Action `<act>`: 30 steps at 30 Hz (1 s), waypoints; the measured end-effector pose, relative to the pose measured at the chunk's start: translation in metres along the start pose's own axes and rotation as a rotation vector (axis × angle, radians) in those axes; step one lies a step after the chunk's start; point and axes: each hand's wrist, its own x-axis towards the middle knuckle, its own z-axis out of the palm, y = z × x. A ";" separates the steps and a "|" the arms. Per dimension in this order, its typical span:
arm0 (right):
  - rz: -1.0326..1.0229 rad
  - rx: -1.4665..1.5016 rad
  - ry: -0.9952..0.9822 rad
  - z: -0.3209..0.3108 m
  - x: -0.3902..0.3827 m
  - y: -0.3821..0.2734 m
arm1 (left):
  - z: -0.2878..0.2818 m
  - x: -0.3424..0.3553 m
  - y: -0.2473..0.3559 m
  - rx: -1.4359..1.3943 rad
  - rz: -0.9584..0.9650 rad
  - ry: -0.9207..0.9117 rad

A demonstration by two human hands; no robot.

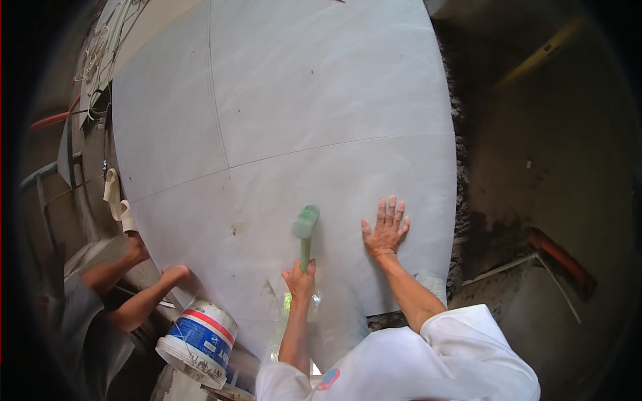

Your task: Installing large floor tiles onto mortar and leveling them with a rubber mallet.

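Note:
A mallet with a green head (305,222) and a green handle is in my left hand (300,281), whose fingers are wrapped round the handle. The mallet's head is slightly blurred and sits over a large, glossy white tile (281,194); I cannot tell whether it touches. To its right my right hand (386,230) lies flat on the same tile, fingers spread, holding nothing. Thin joints separate this tile from the other white tiles (321,73) beyond it.
On the left a co-worker's hand (176,274) is at the tile edge, with another hand (137,248) near beige straps (115,194). A white-and-blue bucket (199,341) stands tilted at lower left. Rough dark mortar (459,174) runs along the right edge, and a reddish pipe (562,260) lies beyond.

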 end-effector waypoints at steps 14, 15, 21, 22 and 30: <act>0.107 -0.219 -0.074 0.006 0.006 -0.004 | 0.010 0.044 -0.019 -0.366 -0.377 -0.071; 0.033 -0.158 -0.015 0.008 0.006 -0.004 | 0.014 0.038 -0.021 -0.419 -0.465 -0.136; -0.021 -0.199 0.204 0.020 0.005 0.000 | 0.025 -0.050 -0.028 -0.446 -0.469 0.046; -0.014 -0.160 0.212 0.020 0.004 -0.001 | 0.026 -0.061 -0.029 -0.417 -0.475 0.136; 0.019 -0.085 0.282 0.017 0.002 -0.007 | -0.018 0.022 -0.010 -0.313 -0.369 0.339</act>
